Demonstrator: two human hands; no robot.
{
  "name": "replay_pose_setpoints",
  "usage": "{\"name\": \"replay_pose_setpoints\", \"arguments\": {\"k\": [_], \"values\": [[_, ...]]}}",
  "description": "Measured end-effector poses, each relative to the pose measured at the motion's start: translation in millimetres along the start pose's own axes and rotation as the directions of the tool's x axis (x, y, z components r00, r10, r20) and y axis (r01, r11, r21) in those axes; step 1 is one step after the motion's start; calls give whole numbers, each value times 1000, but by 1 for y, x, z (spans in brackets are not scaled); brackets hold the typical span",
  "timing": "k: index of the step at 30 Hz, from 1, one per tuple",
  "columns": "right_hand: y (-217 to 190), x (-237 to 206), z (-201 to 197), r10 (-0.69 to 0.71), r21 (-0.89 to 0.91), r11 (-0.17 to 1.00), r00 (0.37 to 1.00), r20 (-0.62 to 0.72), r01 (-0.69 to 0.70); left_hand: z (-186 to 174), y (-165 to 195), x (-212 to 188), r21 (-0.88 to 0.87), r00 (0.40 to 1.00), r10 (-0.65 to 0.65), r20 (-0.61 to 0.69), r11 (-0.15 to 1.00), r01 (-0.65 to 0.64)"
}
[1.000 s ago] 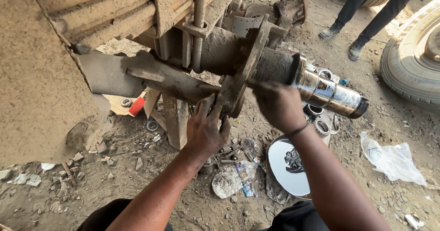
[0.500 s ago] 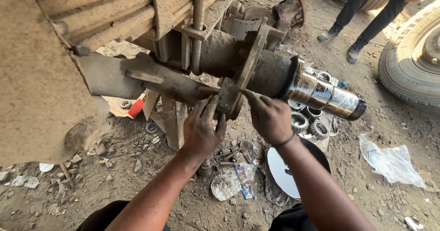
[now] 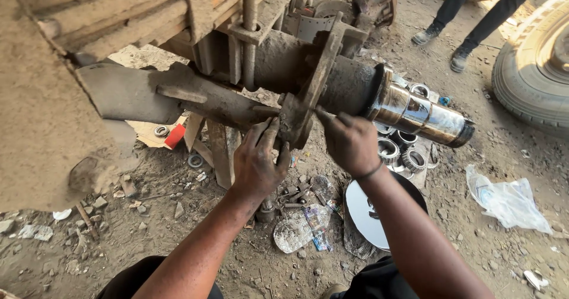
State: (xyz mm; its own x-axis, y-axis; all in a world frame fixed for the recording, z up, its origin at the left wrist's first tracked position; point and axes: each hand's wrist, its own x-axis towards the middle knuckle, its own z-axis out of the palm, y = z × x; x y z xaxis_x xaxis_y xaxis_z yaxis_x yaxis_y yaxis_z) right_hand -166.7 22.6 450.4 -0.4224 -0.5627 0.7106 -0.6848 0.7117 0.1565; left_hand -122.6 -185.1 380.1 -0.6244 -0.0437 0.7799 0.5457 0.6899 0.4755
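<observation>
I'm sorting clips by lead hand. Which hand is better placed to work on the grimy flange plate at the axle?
Probably the left hand: its fingers lie flat on the flange plate. The right hand only touches the plate's edge with its fingertips.

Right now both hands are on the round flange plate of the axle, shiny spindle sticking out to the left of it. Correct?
Not quite. Both hands, left and right, are on the flange plate, but the head view shows the shiny spindle sticking out to its right, not left.

Both hands, L hand (image 3: 258, 160) & R hand (image 3: 349, 142), on grimy axle flange (image 3: 308, 91).
</observation>
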Motion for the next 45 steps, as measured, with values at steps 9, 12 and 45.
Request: {"name": "replay_pose_setpoints", "arguments": {"k": [9,12,45], "values": [[-4,2,4,-20,-10,1000,1000,11,20,-1,-1,0,92,998,56,-37,994,-52],[6,5,5,-36,-14,999,999,-15,36,0,0,-2,84,999,36,-14,996,-34],[6,-9,8,-193,-99,975,980,52,197,3,-7,-7,5,1000,-1,30,1000,1]]}}
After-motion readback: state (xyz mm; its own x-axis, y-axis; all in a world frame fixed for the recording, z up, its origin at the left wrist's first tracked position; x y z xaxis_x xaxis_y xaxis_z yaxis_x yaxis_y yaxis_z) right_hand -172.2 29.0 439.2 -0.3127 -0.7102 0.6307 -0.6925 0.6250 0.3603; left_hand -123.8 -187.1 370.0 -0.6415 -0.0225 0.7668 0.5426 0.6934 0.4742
